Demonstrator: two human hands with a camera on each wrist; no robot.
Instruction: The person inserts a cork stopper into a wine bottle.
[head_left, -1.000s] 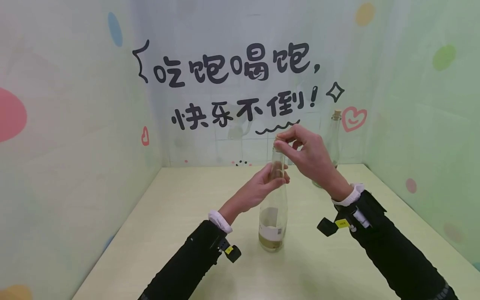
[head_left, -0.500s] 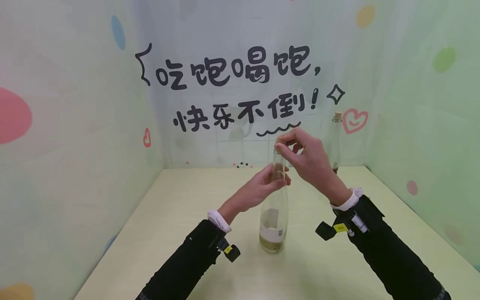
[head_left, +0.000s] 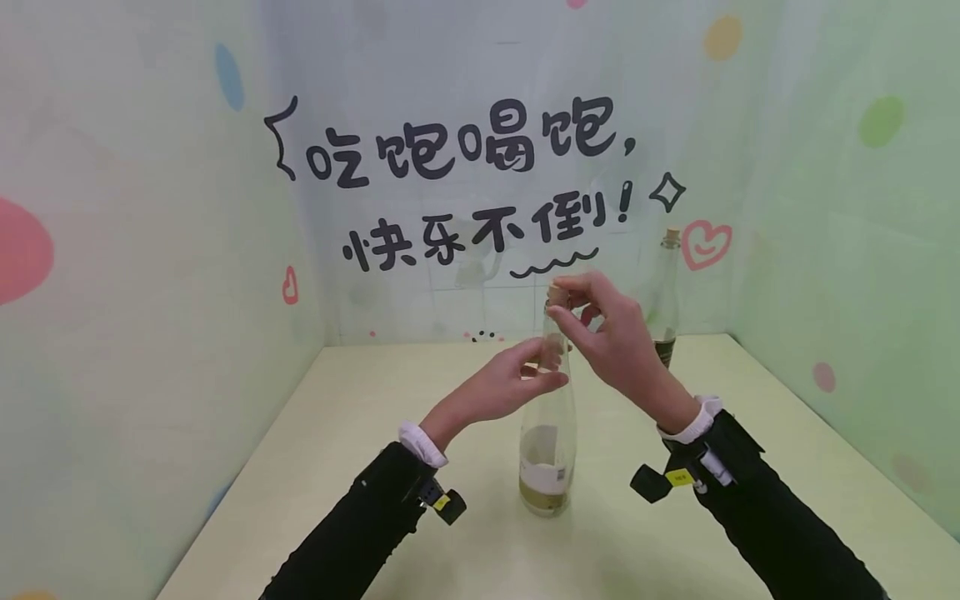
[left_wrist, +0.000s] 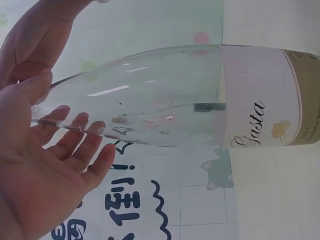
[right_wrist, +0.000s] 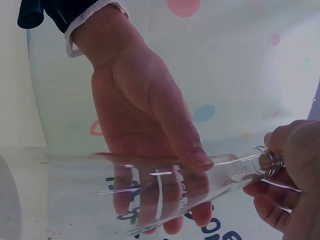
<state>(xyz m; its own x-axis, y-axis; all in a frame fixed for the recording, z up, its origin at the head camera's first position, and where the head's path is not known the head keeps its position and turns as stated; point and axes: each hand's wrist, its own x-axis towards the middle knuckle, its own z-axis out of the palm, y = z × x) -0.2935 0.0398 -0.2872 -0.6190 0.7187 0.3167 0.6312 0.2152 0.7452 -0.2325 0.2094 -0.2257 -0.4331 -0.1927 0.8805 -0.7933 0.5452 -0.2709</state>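
A clear glass wine bottle (head_left: 547, 408) stands upright on the table, with a white and gold label (left_wrist: 260, 97) round its lower part. At its mouth is a cork (head_left: 558, 297), pinched between the thumb and forefinger of my right hand (head_left: 617, 337). In the right wrist view the lower end of the cork (right_wrist: 265, 162) shows inside the glass lip. My left hand (head_left: 504, 385) is around the bottle's neck in a loose pose, thumb on the near side. Its fingers (right_wrist: 170, 200) lie fairly straight behind the glass and show through it.
A second corked glass bottle (head_left: 663, 300) with a dark label stands at the back right, partly hidden by my right hand and forearm. The pale table (head_left: 420, 467) is enclosed by printed walls (head_left: 150, 250) at left, back and right.
My left hand has loosened around the neck, its fingers less wrapped, and has shifted slightly down and left. More of the cork shows between my right fingers. The bottle stays in place.
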